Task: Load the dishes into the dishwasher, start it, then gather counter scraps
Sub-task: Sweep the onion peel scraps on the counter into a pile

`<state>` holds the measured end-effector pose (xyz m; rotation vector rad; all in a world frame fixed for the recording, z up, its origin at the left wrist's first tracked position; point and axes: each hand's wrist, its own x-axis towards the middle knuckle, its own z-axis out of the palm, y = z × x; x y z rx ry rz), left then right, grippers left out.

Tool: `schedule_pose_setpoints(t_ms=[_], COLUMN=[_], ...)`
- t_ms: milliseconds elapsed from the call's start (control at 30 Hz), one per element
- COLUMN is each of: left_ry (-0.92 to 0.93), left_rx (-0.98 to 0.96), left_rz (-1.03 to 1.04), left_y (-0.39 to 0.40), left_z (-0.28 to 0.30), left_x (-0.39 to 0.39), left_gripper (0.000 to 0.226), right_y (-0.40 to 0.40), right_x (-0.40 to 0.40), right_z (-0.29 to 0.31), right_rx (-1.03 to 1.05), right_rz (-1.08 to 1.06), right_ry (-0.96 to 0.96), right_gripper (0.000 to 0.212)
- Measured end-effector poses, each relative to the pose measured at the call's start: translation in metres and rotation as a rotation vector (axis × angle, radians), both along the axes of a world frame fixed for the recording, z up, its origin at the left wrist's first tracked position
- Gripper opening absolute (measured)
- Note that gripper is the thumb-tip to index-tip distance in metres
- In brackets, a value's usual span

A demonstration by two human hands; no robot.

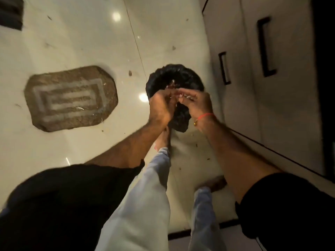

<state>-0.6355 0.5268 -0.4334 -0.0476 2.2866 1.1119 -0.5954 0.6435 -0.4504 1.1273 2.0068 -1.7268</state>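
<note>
A bin lined with a black bag (174,77) stands on the pale floor beside the cabinets, seen from above. Both my hands hover over its mouth, close together. My left hand (162,104) is cupped with small scraps (173,86) showing at its fingertips. My right hand (194,103) has its fingers curled, pinching pale bits of scrap against the left hand's fingers. The bin's inside is mostly hidden by my hands.
A brown doormat (70,98) lies on the floor to the left. White cabinet doors with black handles (266,46) run along the right. Bits of scrap (130,73) are scattered on the tiles. My legs and bare feet stand just before the bin.
</note>
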Motion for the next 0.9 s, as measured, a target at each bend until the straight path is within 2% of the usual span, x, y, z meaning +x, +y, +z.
schedule_pose_setpoints(t_ms=[167, 300, 433, 567, 633, 733, 833, 900], left_ry=[-0.192, -0.272, -0.208, -0.109, -0.113, -0.166, -0.149, -0.139], left_rx=[-0.029, -0.080, -0.048, -0.046, -0.040, -0.050, -0.060, -0.061], left_rz=[0.029, 0.031, 0.069, 0.068, 0.040, -0.039, -0.037, -0.007], left_y=[-0.007, -0.013, -0.023, -0.026, -0.024, -0.020, -0.019, -0.019], left_z=[-0.114, -0.146, -0.146, -0.137, -0.132, -0.127, -0.121, -0.114], left_x=[-0.016, -0.022, -0.023, -0.025, -0.026, -0.024, -0.022, -0.019], left_gripper=[0.026, 0.032, 0.011, 0.019, 0.019, 0.019, 0.013, 0.006], right_y=[-0.013, -0.005, -0.003, -0.005, -0.007, -0.010, -0.010, -0.010], right_x=[-0.011, -0.010, -0.012, -0.016, -0.019, -0.018, -0.012, -0.006], right_z=[-0.118, -0.160, -0.144, -0.128, -0.123, -0.117, -0.112, -0.107], right_rx=[-0.010, 0.081, 0.131, 0.294, 0.239, 0.116, 0.236, 0.234], right_rz=[-0.062, -0.068, -0.114, -0.032, 0.004, 0.071, 0.076, 0.046], right_ry=[-0.081, -0.178, -0.199, -0.201, -0.202, -0.205, -0.189, -0.182], right_gripper=[0.034, 0.033, 0.022, 0.025, 0.031, 0.028, 0.027, 0.027])
